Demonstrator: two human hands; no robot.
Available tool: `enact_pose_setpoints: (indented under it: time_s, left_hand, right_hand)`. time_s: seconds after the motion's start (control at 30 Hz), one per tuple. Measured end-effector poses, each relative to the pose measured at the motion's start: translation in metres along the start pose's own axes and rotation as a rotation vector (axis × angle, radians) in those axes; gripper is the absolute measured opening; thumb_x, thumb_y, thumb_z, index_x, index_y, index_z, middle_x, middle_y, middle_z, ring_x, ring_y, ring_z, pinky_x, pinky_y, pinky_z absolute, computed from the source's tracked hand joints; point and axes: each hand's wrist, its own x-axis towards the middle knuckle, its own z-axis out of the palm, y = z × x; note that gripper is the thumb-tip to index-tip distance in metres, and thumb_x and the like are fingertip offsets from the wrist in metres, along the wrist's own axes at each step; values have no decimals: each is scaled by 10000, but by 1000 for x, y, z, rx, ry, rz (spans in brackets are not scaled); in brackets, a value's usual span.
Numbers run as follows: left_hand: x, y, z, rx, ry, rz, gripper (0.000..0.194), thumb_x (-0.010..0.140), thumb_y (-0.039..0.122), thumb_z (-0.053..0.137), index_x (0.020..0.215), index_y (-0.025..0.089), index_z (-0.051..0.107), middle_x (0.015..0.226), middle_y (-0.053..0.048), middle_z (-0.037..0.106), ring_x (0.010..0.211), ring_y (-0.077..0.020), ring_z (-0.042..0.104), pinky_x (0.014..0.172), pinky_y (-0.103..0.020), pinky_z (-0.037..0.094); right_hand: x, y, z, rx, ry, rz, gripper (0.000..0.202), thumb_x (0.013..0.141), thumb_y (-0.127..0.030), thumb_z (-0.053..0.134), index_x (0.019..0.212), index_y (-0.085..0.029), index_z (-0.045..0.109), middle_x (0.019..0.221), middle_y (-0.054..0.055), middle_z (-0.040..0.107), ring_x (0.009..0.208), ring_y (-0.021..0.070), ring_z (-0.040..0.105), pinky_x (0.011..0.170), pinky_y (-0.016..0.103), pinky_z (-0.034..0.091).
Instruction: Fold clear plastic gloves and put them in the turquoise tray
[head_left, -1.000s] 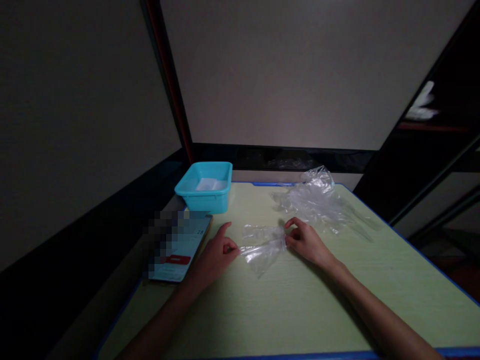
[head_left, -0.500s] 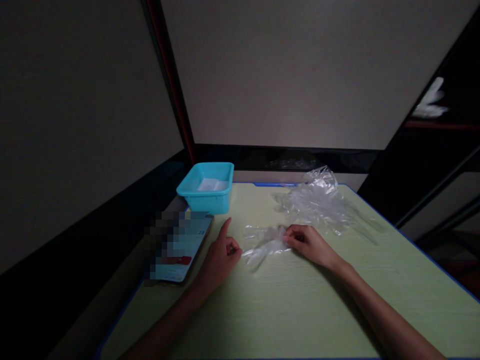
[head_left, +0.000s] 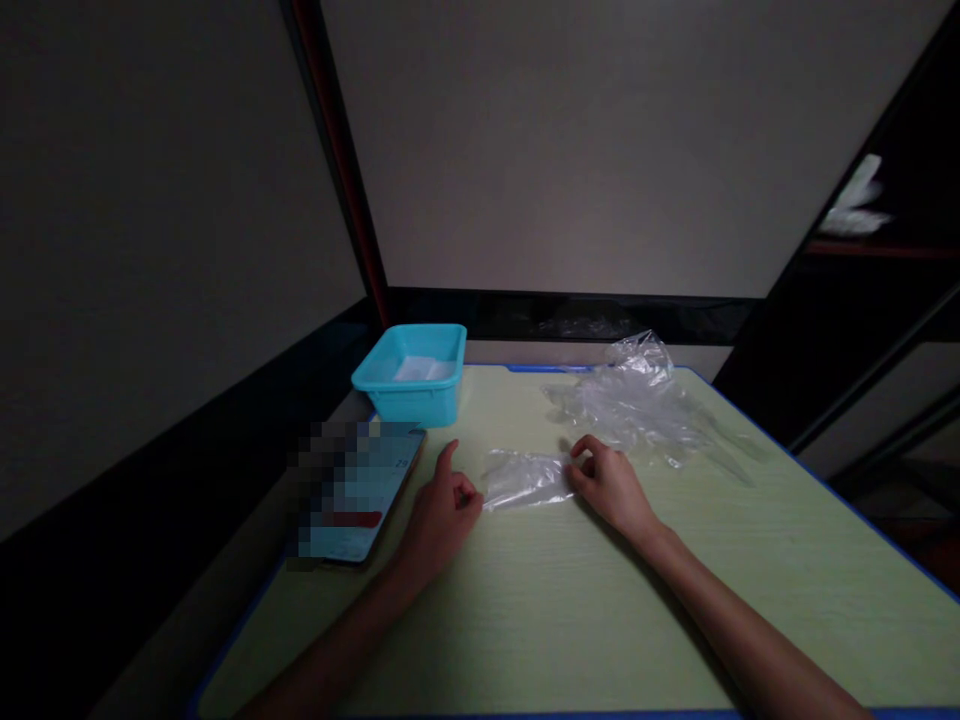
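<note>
A small sheet of clear plastic film (head_left: 526, 480) lies on the table between my hands, folded flat. My left hand (head_left: 444, 510) pinches its left end between thumb and a finger, with the index finger pointing away. At the film's right end is my right hand (head_left: 611, 488), its thumb low against the film's edge and its index finger raised and curved, a gap between them. Behind my right hand spreads a crumpled heap of clear plastic (head_left: 637, 400).
A turquoise basket (head_left: 416, 405) with something white inside stands at the table's back left. A phone (head_left: 375, 495) lies at the left edge, partly blurred out. The pale green table (head_left: 540, 620) has a blue edge. White items sit on a dark shelf at right.
The crumpled plastic between my hands now lies flatter and more compact. My right hand's index finger has lifted away from its thumb. My left hand has hardly moved.
</note>
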Motion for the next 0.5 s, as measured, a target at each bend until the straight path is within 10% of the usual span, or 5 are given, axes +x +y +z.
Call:
enact_pose_setpoints:
  time_s: [0.5]
  left_hand:
    - [-10, 13, 0, 341, 121, 259, 577, 634, 169, 561, 1178, 167, 371, 865, -27, 491, 840, -213, 500, 777, -370, 402]
  right_hand:
    - [4, 19, 0, 39, 33, -272, 498, 692, -24, 366, 1172, -153, 401, 964, 77, 584, 839, 180, 508, 778, 320, 389]
